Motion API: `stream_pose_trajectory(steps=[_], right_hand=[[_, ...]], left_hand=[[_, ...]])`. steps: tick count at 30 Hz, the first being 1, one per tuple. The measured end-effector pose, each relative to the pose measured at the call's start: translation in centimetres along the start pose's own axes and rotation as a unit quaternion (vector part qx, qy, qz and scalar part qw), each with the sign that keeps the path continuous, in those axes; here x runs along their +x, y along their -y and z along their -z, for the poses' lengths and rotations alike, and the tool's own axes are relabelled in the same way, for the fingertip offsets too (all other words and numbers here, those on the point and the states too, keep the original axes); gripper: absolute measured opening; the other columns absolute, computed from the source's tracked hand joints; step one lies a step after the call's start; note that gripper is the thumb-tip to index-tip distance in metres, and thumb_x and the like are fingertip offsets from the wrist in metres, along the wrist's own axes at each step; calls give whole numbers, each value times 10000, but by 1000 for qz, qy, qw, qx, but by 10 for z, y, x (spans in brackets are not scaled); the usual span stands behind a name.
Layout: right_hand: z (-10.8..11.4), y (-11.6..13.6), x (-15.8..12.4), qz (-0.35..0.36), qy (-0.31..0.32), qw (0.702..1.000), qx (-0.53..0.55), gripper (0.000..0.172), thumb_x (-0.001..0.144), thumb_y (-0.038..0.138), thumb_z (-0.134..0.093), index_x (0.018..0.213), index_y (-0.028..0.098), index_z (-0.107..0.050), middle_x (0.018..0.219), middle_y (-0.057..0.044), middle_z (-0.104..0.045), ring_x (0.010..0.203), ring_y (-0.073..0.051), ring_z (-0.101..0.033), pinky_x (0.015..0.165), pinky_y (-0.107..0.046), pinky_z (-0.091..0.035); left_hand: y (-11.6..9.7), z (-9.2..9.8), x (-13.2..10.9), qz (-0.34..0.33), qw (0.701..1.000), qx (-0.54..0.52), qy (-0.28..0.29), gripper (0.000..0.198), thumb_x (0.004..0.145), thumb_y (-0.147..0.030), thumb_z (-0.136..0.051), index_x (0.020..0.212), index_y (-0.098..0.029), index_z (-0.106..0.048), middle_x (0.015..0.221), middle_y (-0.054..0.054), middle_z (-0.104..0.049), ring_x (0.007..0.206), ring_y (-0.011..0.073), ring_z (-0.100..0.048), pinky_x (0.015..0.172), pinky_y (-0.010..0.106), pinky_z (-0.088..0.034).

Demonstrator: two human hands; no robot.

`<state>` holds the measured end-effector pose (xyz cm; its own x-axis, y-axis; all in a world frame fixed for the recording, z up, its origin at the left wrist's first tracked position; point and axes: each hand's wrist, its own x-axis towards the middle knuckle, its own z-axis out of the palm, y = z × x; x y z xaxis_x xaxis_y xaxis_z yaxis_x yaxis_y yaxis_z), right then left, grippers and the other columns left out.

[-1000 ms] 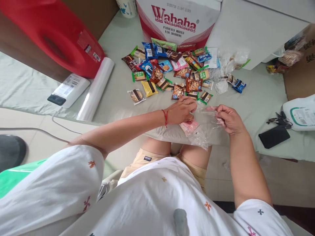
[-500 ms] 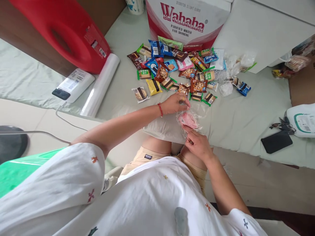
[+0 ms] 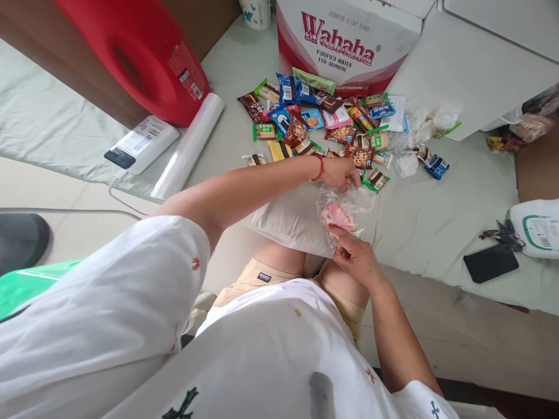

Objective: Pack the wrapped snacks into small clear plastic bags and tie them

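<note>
A pink packet (image 3: pixel 338 216) lies in crinkled clear plastic (image 3: pixel 364 201) at the near edge of the cloth-covered table. On the near side, my right hand (image 3: pixel 358 257) is closed, its fingertips pinching the lower edge of the plastic by the packet. My left hand (image 3: pixel 343 173), with a red bracelet at the wrist, is at the far edge of the plastic, fingers curled down and drawn together. What lies between those fingertips is hidden. Just beyond them are a brown cookie packet (image 3: pixel 359 156) and a green-edged biscuit packet (image 3: pixel 376 180).
Several wrapped snacks (image 3: pixel 297 129) are heaped before a Wahaba-style white and red carton (image 3: pixel 345 55). Crumpled clear wrappers (image 3: pixel 407 165) lie right of them. At left stand a red jug (image 3: pixel 174 75), a film roll (image 3: pixel 192 145) and a white device (image 3: pixel 142 145). A black phone-like slab (image 3: pixel 491 257) lies right.
My left hand has moved right and slightly away from me, over the near edge of the snack heap. My right hand stays at the pink packet; the whole view has shifted a little.
</note>
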<state>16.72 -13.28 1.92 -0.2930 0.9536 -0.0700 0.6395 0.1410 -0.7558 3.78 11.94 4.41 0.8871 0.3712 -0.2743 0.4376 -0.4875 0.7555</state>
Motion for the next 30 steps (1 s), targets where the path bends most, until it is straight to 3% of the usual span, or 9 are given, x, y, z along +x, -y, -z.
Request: stream_pose_trajectory(steps=[4, 7, 10, 13, 17, 21, 25, 27, 30], right_hand=[[8, -6, 0, -13, 20, 999, 28, 196, 794, 79, -502, 699, 249, -475, 1276, -55, -742, 1283, -229, -662, 758, -293, -490], [17, -13, 1, -23, 34, 997, 60, 200, 793, 101, -529, 688, 245, -438, 1183, -47, -759, 1272, -243, -665, 752, -282, -472], [27, -19, 5, -32, 49, 994, 93, 226, 802, 129, -549, 676, 248, -404, 955, -34, -747, 1284, -265, -656, 713, -266, -434], [34, -22, 10, -30, 61, 991, 112, 237, 813, 157, -559, 669, 254, -398, 713, -7, -621, 1283, -284, -654, 709, -262, -412], [38, -23, 13, -44, 71, 990, 113, 244, 801, 171, -579, 662, 252, -396, 723, -10, -595, 1225, -292, -673, 714, -266, -404], [41, -23, 14, -50, 78, 989, 112, 256, 807, 182, -596, 655, 250, -402, 661, 4, -498, 1228, -299, -668, 760, -269, -417], [44, -21, 16, -59, 85, 988, 113, 271, 813, 187, -602, 646, 248, -397, 655, 8, -455, 1240, -305, -663, 773, -270, -409], [45, -20, 16, -64, 88, 987, 121, 272, 815, 189, -606, 648, 249, -400, 655, 7, -455, 1242, -307, -661, 782, -273, -410], [46, -21, 17, -68, 92, 985, 128, 266, 812, 185, -611, 653, 249, -408, 660, 4, -474, 1251, -309, -653, 793, -276, -412]], left_hand=[[20, 18, -23, -24, 989, -74, -125, 193, 753, -224, -704, 905, -158, -804, 874, 50, -749, 810, 178, -654, 829, 314, -508], [51, 20, -55, 5, 967, -129, -218, 153, 742, -243, -758, 856, -143, -778, 831, 45, -733, 776, 166, -648, 805, 311, -508], [75, 8, -91, 25, 955, -159, -248, 186, 753, -282, -753, 866, -134, -753, 815, 46, -721, 734, 152, -625, 752, 303, -503], [84, -11, -119, -29, 942, -185, -280, 332, 785, -380, -744, 1026, -153, -735, 1005, 76, -739, 863, 179, -663, 822, 328, -530], [71, -28, -124, -120, 930, -133, -322, 862, 736, -536, -830, 1490, -262, -512, 1525, 126, -542, 1382, 310, -543, 1148, 472, -433], [46, -28, -96, -146, 951, -4, -274, 1168, 624, -576, -910, 1611, -267, -366, 1671, 144, -374, 1582, 443, -228, 1279, 616, -140], [25, -13, -64, -120, 978, 73, -156, 1007, 701, -419, -855, 1591, -249, -415, 1415, 98, -652, 1581, 396, -225, 1272, 634, -5], [22, -3, -53, -85, 986, 102, -102, 882, 652, -320, -856, 1483, -252, -567, 1138, 53, -756, 1487, 377, -384, 1270, 610, -63], [23, 15, -43, -36, 991, 121, -51, 554, 575, -257, -859, 1125, -245, -793, 815, 8, -730, 1135, 324, -624, 1174, 505, -311]])
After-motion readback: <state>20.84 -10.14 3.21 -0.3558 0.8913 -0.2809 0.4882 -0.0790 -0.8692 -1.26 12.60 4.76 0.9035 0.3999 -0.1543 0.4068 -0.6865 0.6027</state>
